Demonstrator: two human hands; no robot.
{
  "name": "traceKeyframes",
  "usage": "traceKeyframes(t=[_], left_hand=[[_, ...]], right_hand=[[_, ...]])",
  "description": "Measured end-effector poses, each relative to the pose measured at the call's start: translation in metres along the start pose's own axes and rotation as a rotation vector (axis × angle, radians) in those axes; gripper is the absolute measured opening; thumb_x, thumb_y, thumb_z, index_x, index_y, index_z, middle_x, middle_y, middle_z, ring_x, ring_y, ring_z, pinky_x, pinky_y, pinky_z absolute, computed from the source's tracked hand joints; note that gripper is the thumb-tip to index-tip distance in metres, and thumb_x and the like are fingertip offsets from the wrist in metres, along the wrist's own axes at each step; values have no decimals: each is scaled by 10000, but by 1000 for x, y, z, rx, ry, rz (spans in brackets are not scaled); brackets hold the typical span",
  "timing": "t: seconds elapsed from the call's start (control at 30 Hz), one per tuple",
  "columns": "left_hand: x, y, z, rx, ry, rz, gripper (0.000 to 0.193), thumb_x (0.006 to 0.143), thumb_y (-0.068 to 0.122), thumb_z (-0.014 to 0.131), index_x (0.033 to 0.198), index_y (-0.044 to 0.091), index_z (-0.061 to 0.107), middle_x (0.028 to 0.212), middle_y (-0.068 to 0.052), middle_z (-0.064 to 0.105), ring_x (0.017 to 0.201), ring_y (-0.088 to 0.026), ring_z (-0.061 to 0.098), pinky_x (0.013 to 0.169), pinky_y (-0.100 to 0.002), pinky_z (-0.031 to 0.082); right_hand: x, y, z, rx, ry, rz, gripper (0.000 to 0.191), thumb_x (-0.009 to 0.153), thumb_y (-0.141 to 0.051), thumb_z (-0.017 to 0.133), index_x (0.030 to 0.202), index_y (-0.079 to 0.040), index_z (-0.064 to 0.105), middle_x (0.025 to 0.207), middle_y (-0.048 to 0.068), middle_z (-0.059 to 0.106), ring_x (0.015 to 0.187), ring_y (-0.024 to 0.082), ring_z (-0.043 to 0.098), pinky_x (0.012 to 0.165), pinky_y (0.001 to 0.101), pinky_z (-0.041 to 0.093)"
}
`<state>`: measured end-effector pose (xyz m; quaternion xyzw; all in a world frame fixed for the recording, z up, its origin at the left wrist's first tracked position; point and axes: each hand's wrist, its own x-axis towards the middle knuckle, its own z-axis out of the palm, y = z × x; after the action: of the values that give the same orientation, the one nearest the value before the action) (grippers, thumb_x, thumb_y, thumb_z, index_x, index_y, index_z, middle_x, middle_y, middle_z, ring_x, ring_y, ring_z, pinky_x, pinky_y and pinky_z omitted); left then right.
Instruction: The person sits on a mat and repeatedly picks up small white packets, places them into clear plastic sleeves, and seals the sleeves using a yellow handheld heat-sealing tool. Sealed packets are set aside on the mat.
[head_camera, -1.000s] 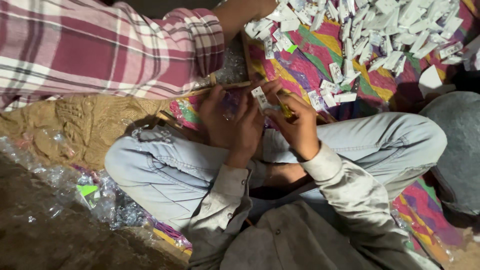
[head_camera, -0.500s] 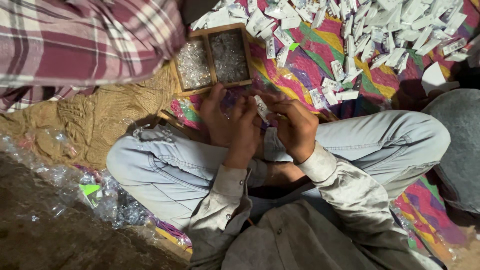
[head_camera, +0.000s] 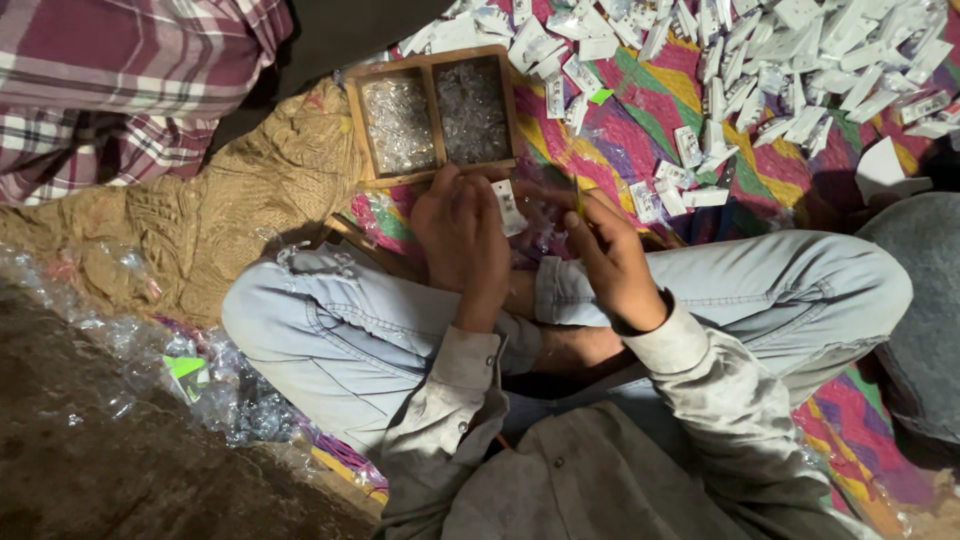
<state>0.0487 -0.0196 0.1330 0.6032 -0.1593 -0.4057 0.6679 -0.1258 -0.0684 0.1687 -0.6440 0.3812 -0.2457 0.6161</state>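
Far left there's a plaid sleeve (head_camera: 110, 80) from someone else, cut off by the frame, and under it a tan cloth (head_camera: 210, 210) with crinkly clear plastic (head_camera: 150, 350) along its lower edge. Next over is a wooden tray (head_camera: 432, 118) with two compartments full of small clear bits, too tiny to tell what they are. It sits just above the hands. The left hand (head_camera: 462, 232) is curled shut, pinching a small white packet (head_camera: 508, 207) at its fingertips. The packet stands roughly upright, long axis pointing up toward the tray, right between both hands. The right hand (head_camera: 608, 255) is closed too, gripping something thin and greenish (head_camera: 562, 186), but I can't really make it out. Both hands hover over the crossed legs in pale jeans (head_camera: 330, 330). Up right, a big heap of white packets (head_camera: 800, 70) is spread over a striped mat (head_camera: 640, 120), running out of frame.
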Motion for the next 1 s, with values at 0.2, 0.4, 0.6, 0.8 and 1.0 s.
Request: traceKeyframes(t=[0.2,0.4,0.6,0.8,1.0], left_hand=[[3,-16,-12,-450,-240,54,106,1064,109,482,1028,40,554,1018,-163,731,942,-171,693,864,-287,574],[-4,-41,0,-495,-374,-146,240,1055,103,486,1289,57,462,1317,-153,637,1123,-173,668,774,-273,521],[-21,-74,1,-420,-295,266,491,1048,129,636,1436,193,343,1367,-101,557,1215,-210,638,1020,-346,582],[-13,-72,3,192,-328,-60,255,1124,151,640,1347,28,621,1153,-167,682,1091,-243,656,938,-338,525],[-26,-40,18,82,186,448,614,898,21,755,1398,-3,400,1356,-96,436,1262,-169,499,1027,-280,556]], right_hand=[[-2,12,-1,-12,60,-44,207,1055,-55,631,1260,-24,637,941,-28,595,801,19,495,691,204,410],[5,24,15,51,167,11,378,904,-1,793,1207,-58,574,984,-49,573,743,-8,479,611,176,396],[16,4,6,-165,237,-41,301,936,-12,759,1225,-43,681,981,49,673,751,118,605,653,262,479],[15,-17,-12,-468,160,-203,395,853,4,771,1237,-7,681,1046,146,719,866,243,707,741,318,537],[11,-17,-2,-430,201,-294,251,994,24,689,1241,8,651,1053,154,674,916,262,677,808,358,532]])
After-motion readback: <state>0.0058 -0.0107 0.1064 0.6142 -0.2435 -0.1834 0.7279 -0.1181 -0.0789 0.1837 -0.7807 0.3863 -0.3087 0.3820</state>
